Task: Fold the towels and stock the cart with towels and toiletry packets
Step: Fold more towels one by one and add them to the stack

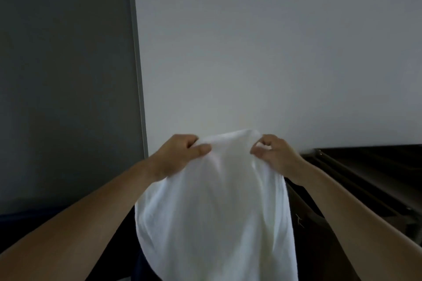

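A pale, bare wall (pixel 262 41) fills most of the view. Left of it stands a darker grey panel (pixel 64 75), edged by a light vertical strip (pixel 138 64). A white towel (pixel 217 212) hangs in mid-air in front of the wall, low and centre. It is held up by its top edge, and its loose folds drop out of the bottom of the view. Dark wooden furniture (pixel 370 166) with long rails sits to the right, behind the right forearm; what it is cannot be told. The left hand (pixel 180 155) has a closed grip on the towel's upper left edge, fingers curled over the hem and thumb pressed on the near side. The right hand (pixel 274 155) pinches the upper right edge the same way. The two grips are level and near each other.
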Tool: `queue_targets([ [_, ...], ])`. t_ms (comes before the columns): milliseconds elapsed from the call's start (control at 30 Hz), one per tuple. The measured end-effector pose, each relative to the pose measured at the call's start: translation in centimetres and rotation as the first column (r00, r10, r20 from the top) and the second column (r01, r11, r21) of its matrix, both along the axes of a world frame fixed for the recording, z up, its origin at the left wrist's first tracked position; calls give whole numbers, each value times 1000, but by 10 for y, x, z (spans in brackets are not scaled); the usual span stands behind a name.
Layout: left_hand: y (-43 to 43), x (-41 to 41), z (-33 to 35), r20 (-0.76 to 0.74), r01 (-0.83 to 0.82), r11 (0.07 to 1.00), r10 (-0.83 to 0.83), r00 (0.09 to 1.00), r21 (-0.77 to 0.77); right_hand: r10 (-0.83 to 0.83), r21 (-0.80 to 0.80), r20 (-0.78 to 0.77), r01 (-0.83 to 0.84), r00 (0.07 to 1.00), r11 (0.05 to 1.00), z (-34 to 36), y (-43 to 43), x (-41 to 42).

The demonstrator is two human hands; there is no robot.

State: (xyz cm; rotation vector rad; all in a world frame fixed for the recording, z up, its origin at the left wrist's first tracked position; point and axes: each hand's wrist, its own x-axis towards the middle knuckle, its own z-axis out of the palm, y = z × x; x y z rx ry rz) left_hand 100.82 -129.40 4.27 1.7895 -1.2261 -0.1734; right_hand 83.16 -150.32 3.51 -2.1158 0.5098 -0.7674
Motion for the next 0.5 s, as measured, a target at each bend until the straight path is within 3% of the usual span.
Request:
queue_targets([
  [100,-17,-15,25,9,136,990,-136,991,-29,211,23,46,-212,977,977,-12,26,5],
  [200,-24,-22,27,-14,282,953,-282,959,112,419,214,53,-420,907,882,-21,42,8],
  [267,-23,-20,22,-11,293,940,-296,955,174,459,284,15,-444,888,850,-25,46,7],
  [433,4,13,-9,-84,193,909,-174,981,370,165,176,132,-187,977,966,-21,25,6],
  [500,19,28,-25,-145,177,909,-131,981,378,37,194,200,-77,979,978,-16,9,2],
])
